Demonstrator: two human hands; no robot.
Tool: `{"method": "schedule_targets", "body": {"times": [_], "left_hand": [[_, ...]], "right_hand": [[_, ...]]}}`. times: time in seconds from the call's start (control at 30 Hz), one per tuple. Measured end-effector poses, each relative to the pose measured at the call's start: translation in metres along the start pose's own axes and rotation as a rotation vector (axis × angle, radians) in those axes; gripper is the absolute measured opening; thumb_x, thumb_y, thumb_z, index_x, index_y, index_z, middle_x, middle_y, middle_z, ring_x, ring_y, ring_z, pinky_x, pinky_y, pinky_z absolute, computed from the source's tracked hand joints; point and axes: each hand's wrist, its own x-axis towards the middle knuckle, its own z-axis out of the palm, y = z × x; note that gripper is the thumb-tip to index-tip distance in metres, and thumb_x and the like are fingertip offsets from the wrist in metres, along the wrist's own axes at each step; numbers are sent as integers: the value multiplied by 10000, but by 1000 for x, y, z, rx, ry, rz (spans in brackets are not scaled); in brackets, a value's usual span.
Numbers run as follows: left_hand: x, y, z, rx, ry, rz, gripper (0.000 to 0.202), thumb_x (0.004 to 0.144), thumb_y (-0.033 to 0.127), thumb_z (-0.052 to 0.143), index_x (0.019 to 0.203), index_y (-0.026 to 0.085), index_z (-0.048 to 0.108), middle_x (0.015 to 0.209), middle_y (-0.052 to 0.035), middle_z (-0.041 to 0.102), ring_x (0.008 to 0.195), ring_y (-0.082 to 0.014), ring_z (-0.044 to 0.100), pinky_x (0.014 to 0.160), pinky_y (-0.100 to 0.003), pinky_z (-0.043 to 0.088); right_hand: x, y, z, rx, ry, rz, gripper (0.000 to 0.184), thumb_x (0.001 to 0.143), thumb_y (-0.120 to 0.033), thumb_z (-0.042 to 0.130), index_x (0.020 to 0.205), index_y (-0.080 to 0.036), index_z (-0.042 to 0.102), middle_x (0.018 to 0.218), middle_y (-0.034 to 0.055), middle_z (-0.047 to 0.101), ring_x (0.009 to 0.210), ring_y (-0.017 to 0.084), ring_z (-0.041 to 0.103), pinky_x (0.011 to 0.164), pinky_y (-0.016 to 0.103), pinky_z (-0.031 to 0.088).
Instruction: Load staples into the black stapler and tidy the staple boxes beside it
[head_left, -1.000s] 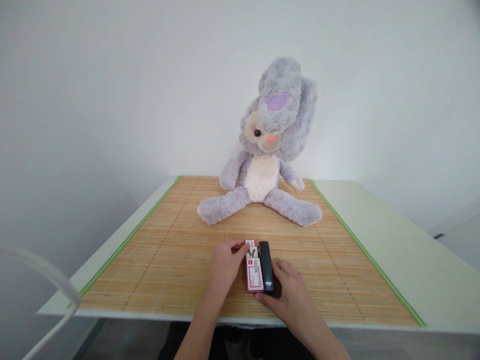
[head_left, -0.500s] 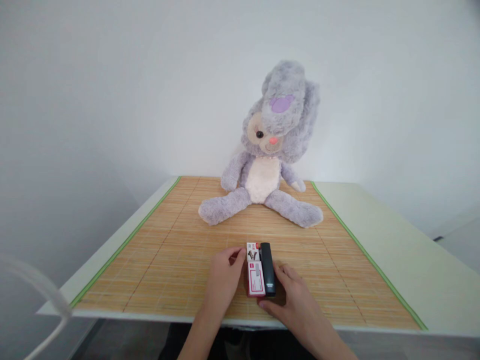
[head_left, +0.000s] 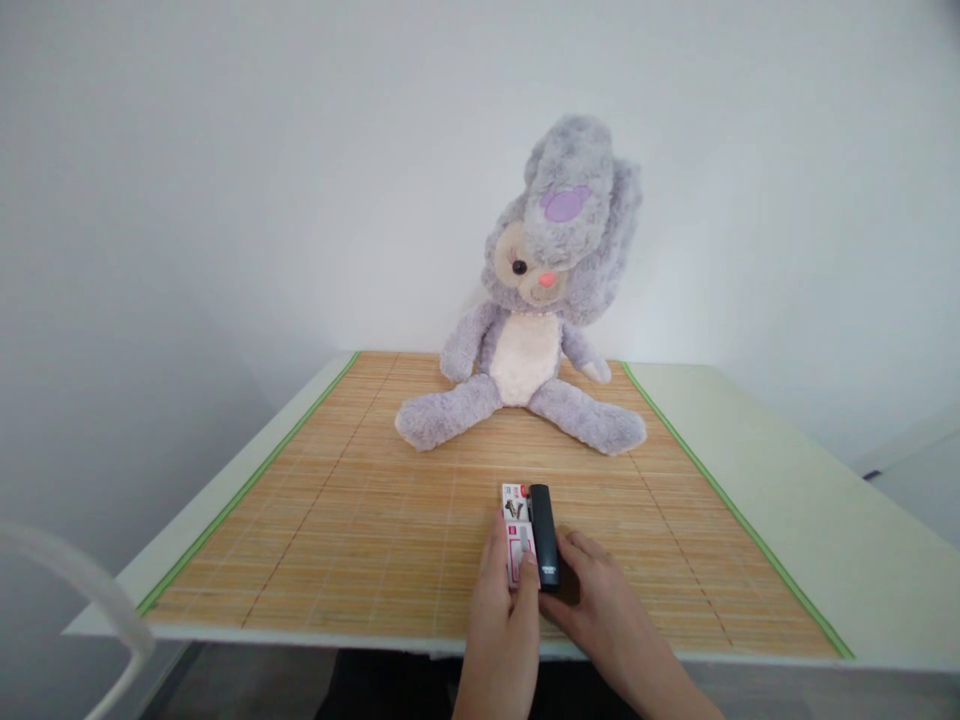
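Note:
A small white and red box (head_left: 516,515) lies on the bamboo mat (head_left: 360,520) near the table's front edge, with a black stapler (head_left: 543,533) lying right beside it on its right. My left hand (head_left: 504,610) rests on the near end of the box, fingers together and thumb on its top. My right hand (head_left: 600,605) sits at the stapler's near right side, fingers curled against it.
A grey plush rabbit (head_left: 536,300) sits at the back of the mat, leaning on the white wall, legs spread toward me. The pale green table (head_left: 787,480) extends beyond the mat to the right. A white curved tube (head_left: 90,590) shows at the lower left.
My left hand has moved from the box's left side to its near end, now lying over it. The box and stapler have shifted slightly right. My right hand has stayed by the stapler.

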Motion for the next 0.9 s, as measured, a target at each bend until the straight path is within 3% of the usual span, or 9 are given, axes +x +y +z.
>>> {"method": "schedule_targets", "body": {"times": [0.1, 0.23, 0.37, 0.5, 0.67, 0.9], "left_hand": [[4, 4, 20, 23, -19, 12, 708, 1000, 479, 457, 1633, 208, 296, 1708, -76, 269, 1590, -253, 244, 1323, -460, 191], [11, 12, 62, 19, -92, -41, 776, 975, 400, 479, 1658, 153, 205, 1729, -91, 194, 1604, -247, 194, 1325, -420, 180], [17, 25, 108, -45, -176, -59, 809, 954, 298, 487, 1665, 122, 144, 1743, -87, 126, 1615, -218, 138, 1322, -346, 156], [20, 40, 141, -75, -235, -54, 847, 924, 239, 516, 1669, 142, 125, 1749, -70, 102, 1616, -189, 111, 1311, -275, 127], [18, 47, 158, -103, -300, -74, 840, 947, 228, 481, 1668, 115, 65, 1754, -58, 12, 1619, -162, 28, 1306, -243, 67], [19, 44, 159, -80, -302, -56, 841, 949, 209, 474, 1666, 103, 48, 1753, -61, -5, 1618, -162, 29, 1304, -234, 81]], "right_hand": [[-1, 14, -16, -16, -4, -13, 238, 797, -237, 721, 1034, -225, 701, 1031, 63, 687, 970, 267, 647, 860, 372, 512], [-5, 43, -45, -62, -1, 19, 136, 822, -260, 680, 952, -220, 681, 982, 53, 679, 912, 242, 643, 803, 343, 502], [-10, 79, -78, -126, -2, 83, 93, 818, -290, 666, 873, -215, 666, 886, 35, 668, 793, 213, 620, 695, 312, 467], [-15, 108, -106, -150, 1, 124, 105, 794, -306, 666, 860, -224, 680, 873, 36, 687, 805, 227, 629, 714, 327, 474], [-18, 119, -122, -59, 10, 172, 138, 755, -347, 691, 822, -227, 699, 820, 35, 690, 769, 230, 628, 700, 328, 513], [-16, 115, -126, 35, 8, 155, 228, 747, -396, 716, 869, -204, 728, 887, 64, 717, 829, 252, 657, 753, 350, 549]]}}
